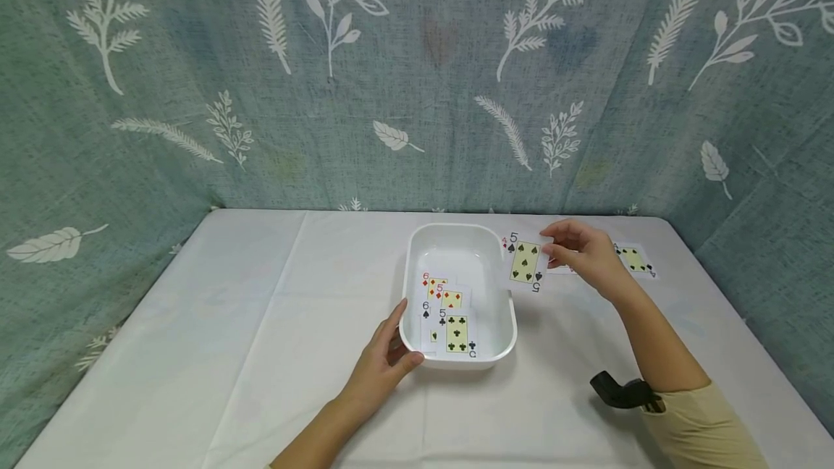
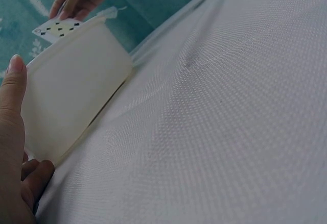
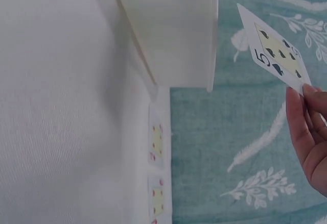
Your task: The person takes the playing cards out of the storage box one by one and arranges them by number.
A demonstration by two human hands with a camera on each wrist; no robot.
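The right hand point(image 1: 586, 255) pinches the five of spades point(image 1: 525, 263) (hiding cards beneath).

We see a white tub point(image 1: 460, 246) on the white tabletop point(image 1: 260, 324), with four cards point(image 1: 448, 313) lying face up in it: a red six, a red five, a six of spades and a five of clubs. Our left hand point(image 1: 381, 368) rests against the tub's near left corner, thumb on the rim. Our right hand point(image 1: 583, 252) pinches a five of spades point(image 1: 525, 263) just over the tub's right rim. Behind it peeks a red four point(image 1: 504, 242). Another card point(image 1: 635, 260) lies flat farther right. A leaf-patterned cloth point(image 1: 417, 78) hangs behind.
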